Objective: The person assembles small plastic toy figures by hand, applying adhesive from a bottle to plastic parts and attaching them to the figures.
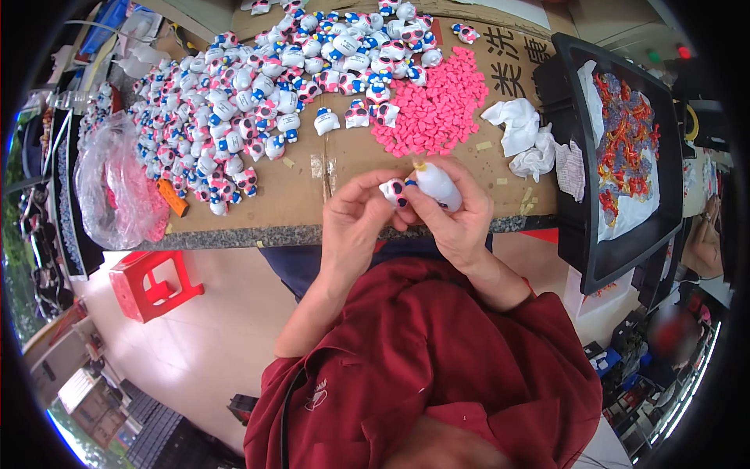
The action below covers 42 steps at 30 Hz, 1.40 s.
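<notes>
Near the table's front edge, my left hand (351, 215) pinches a small white toy figurine (393, 192) with dark pink-rimmed glasses. Close against it, my right hand (466, 211) is wrapped round a white squeeze bottle (437, 187) whose narrow yellowish tip points away from me. Fingers of both hands meet around the figurine, so part of it is hidden. Just beyond my hands lies a heap of small bright pink pieces (437, 105). A large pile of similar white, blue and pink figurines (226, 109) spreads over the far and left side.
Cardboard (289, 184) covers the table. A clear plastic bag (117, 180) and an orange-handled tool (172, 198) lie at left. Crumpled white tissues (519, 129) sit right, beside a tilted black tray (625, 262) of red-orange and clear pieces. A red stool (144, 285) stands on the floor.
</notes>
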### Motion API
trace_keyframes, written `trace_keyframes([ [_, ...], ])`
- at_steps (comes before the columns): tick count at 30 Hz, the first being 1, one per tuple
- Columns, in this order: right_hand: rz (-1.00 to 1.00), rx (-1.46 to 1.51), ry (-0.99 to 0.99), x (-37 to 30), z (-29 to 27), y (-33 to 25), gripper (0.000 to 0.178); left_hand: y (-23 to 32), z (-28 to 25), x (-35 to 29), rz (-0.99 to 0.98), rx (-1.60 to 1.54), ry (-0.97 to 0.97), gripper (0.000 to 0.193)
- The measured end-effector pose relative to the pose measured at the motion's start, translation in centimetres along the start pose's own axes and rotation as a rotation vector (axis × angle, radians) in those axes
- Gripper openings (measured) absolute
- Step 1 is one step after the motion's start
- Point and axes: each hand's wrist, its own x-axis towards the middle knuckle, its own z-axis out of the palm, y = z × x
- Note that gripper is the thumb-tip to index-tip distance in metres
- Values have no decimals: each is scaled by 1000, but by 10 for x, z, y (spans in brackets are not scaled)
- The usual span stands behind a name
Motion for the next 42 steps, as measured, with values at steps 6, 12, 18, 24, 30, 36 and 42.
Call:
trace_keyframes([
  [6,52,30,-23,-1,-8,-6,29,0,2,-5,107,146,52,35],
  [12,114,-12,-81,-11,-34,-18,33,13,-8,-5,143,221,107,33],
  [18,-151,-178,-158,-2,-36,-18,39,13,-17,-3,265,516,88,32],
  [24,-223,-222,-145,1,-34,-13,39,11,-17,-2,288,520,94,33],
  [30,-209,-227,-154,2,-32,-12,39,15,-14,-3,214,492,106,36],
  [36,-188,-238,-162,2,-31,-12,38,15,-14,-2,227,471,112,36],
  [42,-155,-229,-128,2,-31,-11,37,15,-17,-2,230,481,122,38],
])
